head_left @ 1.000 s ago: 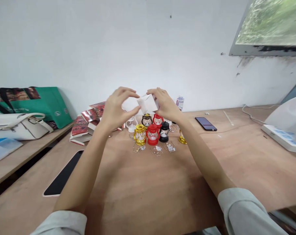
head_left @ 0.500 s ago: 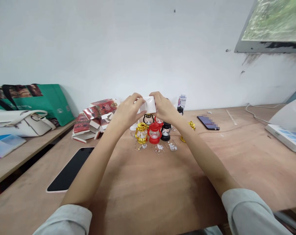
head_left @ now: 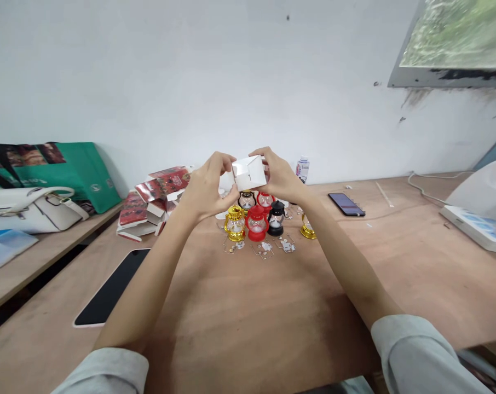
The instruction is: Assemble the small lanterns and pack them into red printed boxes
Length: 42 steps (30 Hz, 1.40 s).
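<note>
A small white cardboard box (head_left: 249,173) is held up above the table between both my hands. My left hand (head_left: 213,185) grips its left side, the thumb near the lower edge. On the right side, the fingers of my right hand (head_left: 278,176) hold it, partly hidden behind the box. Beneath it stand several miniature lanterns: a gold lantern (head_left: 235,223), a red lantern (head_left: 257,223) and a black lantern (head_left: 276,219) in front, more behind. Small metal wires and white pieces (head_left: 266,248) lie before them. Another gold lantern (head_left: 308,229) is partly covered by my right forearm.
Red printed cartons (head_left: 143,210) lie piled at the left. A black-screened tablet or phone (head_left: 112,287) rests near my left forearm, another phone (head_left: 346,204) at the right. A bottle (head_left: 303,168) stands by the wall. A white device (head_left: 476,227), green bag (head_left: 87,175) and white handbag (head_left: 30,208) flank the table.
The white box has turned, so its end with folded flaps shows more fully. My left fingers have shifted at its left side. The view has moved slightly.
</note>
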{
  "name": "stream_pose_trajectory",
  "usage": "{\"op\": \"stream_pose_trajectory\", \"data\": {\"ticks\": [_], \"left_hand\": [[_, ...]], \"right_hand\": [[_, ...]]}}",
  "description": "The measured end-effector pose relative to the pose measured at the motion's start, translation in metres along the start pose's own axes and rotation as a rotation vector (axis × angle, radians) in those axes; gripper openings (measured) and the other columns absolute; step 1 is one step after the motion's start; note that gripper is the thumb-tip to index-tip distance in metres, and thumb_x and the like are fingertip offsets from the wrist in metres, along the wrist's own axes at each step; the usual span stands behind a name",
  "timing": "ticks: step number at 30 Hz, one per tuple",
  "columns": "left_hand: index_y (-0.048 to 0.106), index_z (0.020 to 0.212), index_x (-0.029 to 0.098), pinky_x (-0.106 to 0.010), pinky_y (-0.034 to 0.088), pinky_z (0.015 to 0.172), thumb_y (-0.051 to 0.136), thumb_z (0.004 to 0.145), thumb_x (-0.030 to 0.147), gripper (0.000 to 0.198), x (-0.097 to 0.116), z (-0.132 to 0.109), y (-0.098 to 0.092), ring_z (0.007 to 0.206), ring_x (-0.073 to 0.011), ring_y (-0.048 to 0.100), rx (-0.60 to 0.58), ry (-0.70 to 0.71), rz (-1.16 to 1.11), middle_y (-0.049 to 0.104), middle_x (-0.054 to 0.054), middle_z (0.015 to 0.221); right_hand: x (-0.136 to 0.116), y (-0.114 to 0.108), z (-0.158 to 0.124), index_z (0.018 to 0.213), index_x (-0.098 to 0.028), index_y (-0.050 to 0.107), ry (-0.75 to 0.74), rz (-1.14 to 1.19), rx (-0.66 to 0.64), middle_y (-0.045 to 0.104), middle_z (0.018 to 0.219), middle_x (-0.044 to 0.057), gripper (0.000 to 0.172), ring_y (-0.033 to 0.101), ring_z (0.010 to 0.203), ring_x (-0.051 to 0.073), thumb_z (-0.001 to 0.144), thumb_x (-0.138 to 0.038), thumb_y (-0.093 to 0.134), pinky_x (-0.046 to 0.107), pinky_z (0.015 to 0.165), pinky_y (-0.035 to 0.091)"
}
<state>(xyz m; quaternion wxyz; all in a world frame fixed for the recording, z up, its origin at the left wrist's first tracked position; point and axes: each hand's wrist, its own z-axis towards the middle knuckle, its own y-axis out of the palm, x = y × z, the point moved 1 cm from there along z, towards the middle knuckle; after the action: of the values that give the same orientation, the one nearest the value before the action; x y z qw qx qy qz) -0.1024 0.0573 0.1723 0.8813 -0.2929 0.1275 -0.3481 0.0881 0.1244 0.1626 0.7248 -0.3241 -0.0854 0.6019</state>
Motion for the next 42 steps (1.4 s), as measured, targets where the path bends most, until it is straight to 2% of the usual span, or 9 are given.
{"op": "stream_pose_trajectory", "data": {"ticks": [8, 13, 17, 20, 25, 28, 33, 37, 42], "left_hand": [[0.034, 0.134, 0.021, -0.044, 0.041, 0.104, 0.079, 0.060, 0.045, 0.090, -0.001, 0.003, -0.025, 0.128, -0.0312, 0.045, -0.192, -0.090, -0.266, 0.048, -0.015, 0.137], [0.047, 0.129, 0.021, -0.037, 0.054, 0.084, 0.075, 0.062, 0.052, 0.079, -0.010, -0.001, -0.026, 0.108, -0.0297, 0.060, -0.515, -0.278, -0.533, 0.061, -0.010, 0.122], [0.054, 0.122, 0.019, -0.036, 0.056, 0.079, 0.074, 0.058, 0.059, 0.078, -0.019, -0.004, -0.019, 0.100, -0.0290, 0.064, -0.549, -0.440, -0.733, 0.067, -0.010, 0.110], [0.055, 0.121, 0.020, -0.036, 0.056, 0.080, 0.074, 0.055, 0.063, 0.081, -0.020, -0.006, -0.016, 0.096, -0.0286, 0.065, -0.591, -0.447, -0.879, 0.069, -0.010, 0.105], [0.060, 0.114, 0.017, -0.038, 0.055, 0.080, 0.072, 0.055, 0.067, 0.079, -0.020, -0.009, -0.014, 0.092, -0.0298, 0.066, -0.765, -0.396, -1.048, 0.072, -0.009, 0.093], [0.064, 0.108, 0.015, -0.036, 0.054, 0.081, 0.069, 0.057, 0.069, 0.074, -0.023, -0.013, -0.011, 0.095, -0.0295, 0.066, -0.766, -0.511, -1.086, 0.072, -0.007, 0.087], [0.067, 0.093, 0.018, -0.034, 0.055, 0.075, 0.054, 0.068, 0.068, 0.058, -0.021, -0.013, -0.007, 0.086, -0.0265, 0.068, -0.588, -0.893, -1.070, 0.071, -0.005, 0.075], [0.068, 0.090, 0.017, -0.032, 0.054, 0.073, 0.053, 0.066, 0.064, 0.055, -0.011, -0.011, -0.009, 0.077, -0.0242, 0.068, -0.534, -0.962, -1.033, 0.070, -0.004, 0.069], [0.065, 0.104, 0.018, -0.035, 0.053, 0.074, 0.043, 0.071, 0.064, 0.060, 0.001, -0.017, -0.009, 0.076, -0.0231, 0.068, -0.628, -0.908, -1.035, 0.069, -0.003, 0.071]], "right_hand": [[-0.022, -0.020, -0.004, 0.112, -0.025, 0.045, 0.077, 0.378, -0.139, 0.048, 0.117, 0.004, 0.068, 0.052, 0.102, 0.020, 0.055, -0.033, 0.081, 0.034, 0.080, 0.051], [-0.028, -0.021, -0.002, 0.123, -0.026, 0.044, 0.031, 0.437, -0.157, 0.049, 0.120, 0.005, 0.080, 0.048, 0.113, 0.025, 0.054, -0.040, 0.081, 0.039, 0.090, 0.049], [-0.029, -0.021, -0.002, 0.115, -0.028, 0.050, 0.029, 0.389, -0.043, 0.046, 0.123, 0.004, 0.063, 0.045, 0.117, 0.024, 0.060, -0.041, 0.079, 0.038, 0.092, 0.048], [-0.031, -0.023, -0.003, 0.107, -0.027, 0.056, -0.012, 0.386, -0.052, 0.047, 0.119, 0.003, 0.051, 0.046, 0.116, 0.022, 0.063, -0.039, 0.078, 0.037, 0.094, 0.048], [-0.038, -0.024, -0.005, 0.109, -0.027, 0.058, -0.039, 0.361, -0.128, 0.046, 0.125, 0.004, 0.054, 0.044, 0.119, 0.023, 0.062, -0.045, 0.078, 0.039, 0.094, 0.048], [-0.041, -0.024, -0.005, 0.111, -0.027, 0.057, -0.048, 0.318, -0.107, 0.050, 0.118, 0.005, 0.058, 0.049, 0.112, 0.022, 0.061, -0.048, 0.078, 0.039, 0.091, 0.050], [-0.043, -0.027, -0.004, 0.099, -0.023, 0.059, -0.067, 0.168, 0.017, 0.054, 0.103, 0.004, 0.053, 0.051, 0.100, 0.021, 0.059, -0.051, 0.079, 0.040, 0.086, 0.051], [-0.043, -0.027, -0.005, 0.098, -0.022, 0.059, -0.076, 0.123, 0.036, 0.053, 0.101, 0.004, 0.058, 0.050, 0.098, 0.021, 0.056, -0.057, 0.077, 0.040, 0.084, 0.051], [-0.042, -0.019, -0.007, 0.103, -0.025, 0.057, -0.115, 0.341, -0.036, 0.048, 0.103, 0.002, 0.065, 0.051, 0.098, 0.021, 0.055, -0.067, 0.071, 0.038, 0.081, 0.050]]}}
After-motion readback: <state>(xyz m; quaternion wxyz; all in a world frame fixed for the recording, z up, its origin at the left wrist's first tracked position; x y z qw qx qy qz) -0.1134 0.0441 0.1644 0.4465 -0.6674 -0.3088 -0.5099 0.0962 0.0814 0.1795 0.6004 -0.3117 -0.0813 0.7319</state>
